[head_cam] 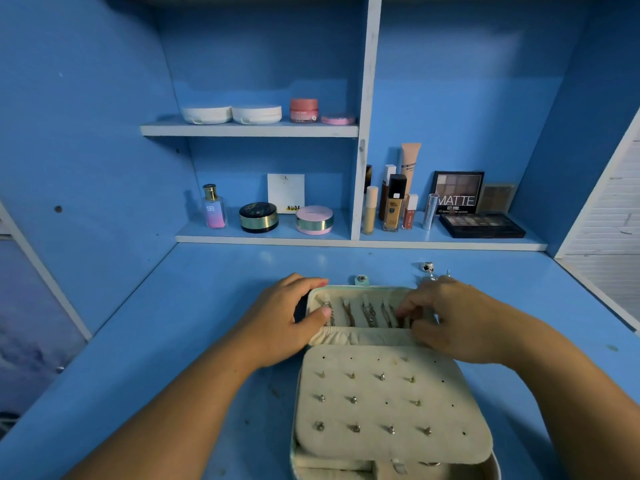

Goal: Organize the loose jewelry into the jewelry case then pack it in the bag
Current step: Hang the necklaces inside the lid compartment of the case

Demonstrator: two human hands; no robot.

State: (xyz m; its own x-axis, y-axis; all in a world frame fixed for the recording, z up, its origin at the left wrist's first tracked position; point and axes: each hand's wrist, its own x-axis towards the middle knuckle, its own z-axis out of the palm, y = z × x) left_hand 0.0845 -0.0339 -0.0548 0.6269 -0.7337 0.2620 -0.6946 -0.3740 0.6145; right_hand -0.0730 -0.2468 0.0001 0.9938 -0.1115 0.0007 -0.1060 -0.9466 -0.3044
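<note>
1. My left hand (pixel 284 318) grips the open case (pixel 384 415) by its lid, steadying it.
2. Right hand (pixel 453 320) pinches the rightmost chain (pixel 390 315); I'd hook it straight, clear of neighbours.
3. Loose rings (pixel 428 267) lie just behind.

The open jewelry case (pixel 391 403) at lower centre is lined in matt, cream, felt-like cloth, its small earrings (pixel 354 399) and thin chains (pixel 369 313) are shiny metal, and the blue desk (pixel 173 341) beneath looks smooth, painted and slightly scuffed, with a dull sheen.
</note>
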